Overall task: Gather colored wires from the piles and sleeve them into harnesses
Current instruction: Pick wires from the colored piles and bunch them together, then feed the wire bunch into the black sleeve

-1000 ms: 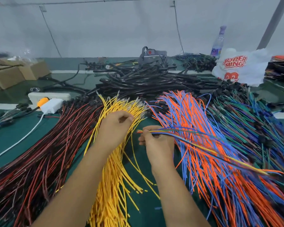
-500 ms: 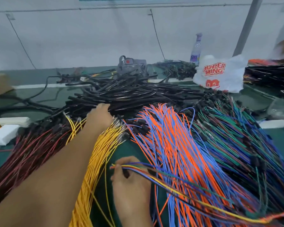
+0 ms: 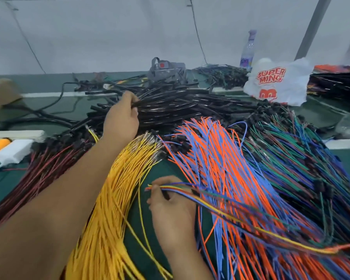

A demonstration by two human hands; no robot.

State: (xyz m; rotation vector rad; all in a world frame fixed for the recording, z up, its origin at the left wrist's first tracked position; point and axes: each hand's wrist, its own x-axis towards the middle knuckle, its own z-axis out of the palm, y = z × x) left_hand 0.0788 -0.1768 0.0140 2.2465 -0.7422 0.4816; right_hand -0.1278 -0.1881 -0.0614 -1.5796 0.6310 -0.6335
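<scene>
While the right hand (image 3: 171,201) pinched a small gathered bundle of mixed wires (image 3: 220,205) near their tips, low in the middle of the green table (image 3: 166,170), the left hand (image 3: 122,118) reached far forward with its fingers closed on the end of one black sleeve (image 3: 136,103) at the near edge of the black tubing pile (image 3: 180,106). By that layout, gathering looked finished for this set and the sleeving step was opening: one tube had to come free of its neighbours, then meet the bundle's tips, which lay well apart from it. That would call for drawing the tube back toward the body and lining its mouth with the wire ends, kept tight together so none splayed.

Room was scarce. The yellow wire pile (image 3: 113,199) lay under the left forearm, the orange and blue pile (image 3: 220,158) just beside the right hand, and the red and black pile (image 3: 38,174) further left. Only the bare green strip between yellow and orange offered working space; loose strands could snag a tube dragged low.
</scene>
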